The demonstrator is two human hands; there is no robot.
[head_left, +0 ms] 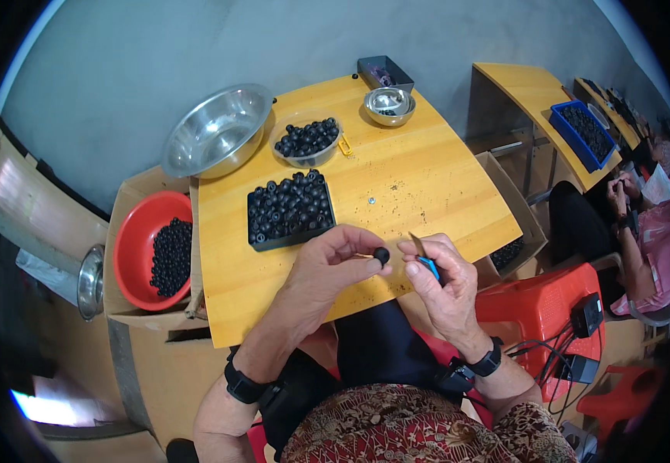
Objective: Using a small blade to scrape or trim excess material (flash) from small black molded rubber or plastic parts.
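Note:
Between the thumb and fingers of my left hand point(336, 262) is a small round black part point(381, 255), pinched above the near edge of the yellow table. A short distance to the right, my right hand point(444, 282) is closed around a utility knife point(428, 266) with a blue handle, its blade pointing up and away. Knife and black part are apart. Just beyond my left hand stands a black square tray point(292, 241) heaped with similar black parts, some showing a hole. Behind it, a clear round tub point(305, 160) holds more of them.
A large steel basin point(219, 131) leans at the table's far left. Small metal bowls point(390, 116) and a grey box point(397, 71) stand at the back. On the left, a red basin point(136, 255) of black parts sits in a cardboard box. A red stool point(532, 301) with cables and a seated co-worker point(655, 255) are right.

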